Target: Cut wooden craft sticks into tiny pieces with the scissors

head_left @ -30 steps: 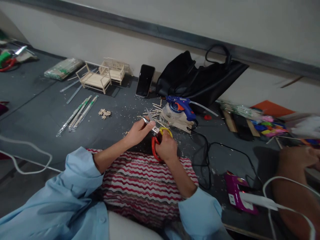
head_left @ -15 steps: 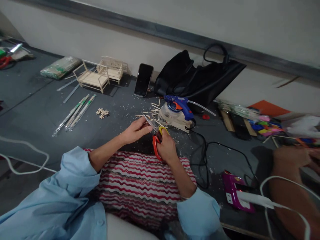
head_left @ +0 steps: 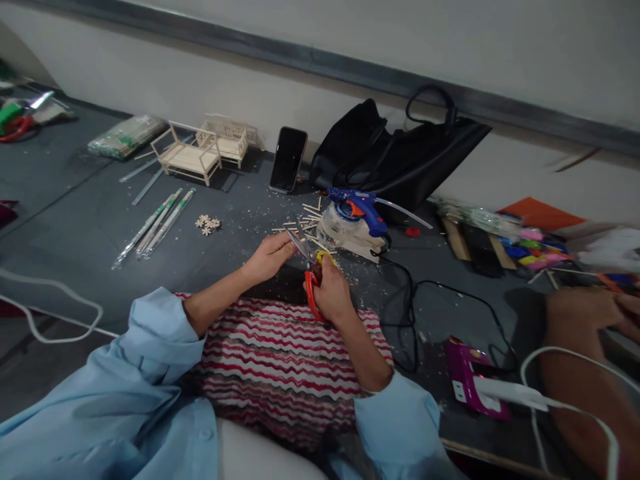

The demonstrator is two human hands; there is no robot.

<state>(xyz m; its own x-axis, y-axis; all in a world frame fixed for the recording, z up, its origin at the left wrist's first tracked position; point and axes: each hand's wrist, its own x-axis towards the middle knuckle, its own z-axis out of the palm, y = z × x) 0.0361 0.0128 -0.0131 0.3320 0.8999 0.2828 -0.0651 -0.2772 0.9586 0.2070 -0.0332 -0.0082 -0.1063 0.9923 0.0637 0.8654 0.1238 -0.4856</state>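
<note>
My right hand [head_left: 334, 290] is wrapped around the scissors [head_left: 311, 293], which have red and yellow handles. Their metal blades point up and to the left. Beside the blade tips, my left hand [head_left: 270, 257] is closed in a pinch, and whatever its fingertips hold is too small to make out. Short wooden sticks [head_left: 313, 212] lie scattered just beyond the blades. Past them, a blue glue gun [head_left: 367, 212] rests on a clear round container [head_left: 333, 230], with a glue stick poking out of its back.
Two small wooden furniture models [head_left: 193, 157] stand at the back left, near a propped phone [head_left: 289, 160]. Wrapped stick bundles [head_left: 155, 223] and wooden snowflake pieces [head_left: 207, 225] lie left. A black bag [head_left: 390, 153], a purple power strip [head_left: 473, 377] and another person's arm [head_left: 575, 333] are rightward.
My left thumb has drawn back from across the blades, and its fingers are now pinched together beside the tips. My right hand still grips the scissors. The view has shifted slightly.
</note>
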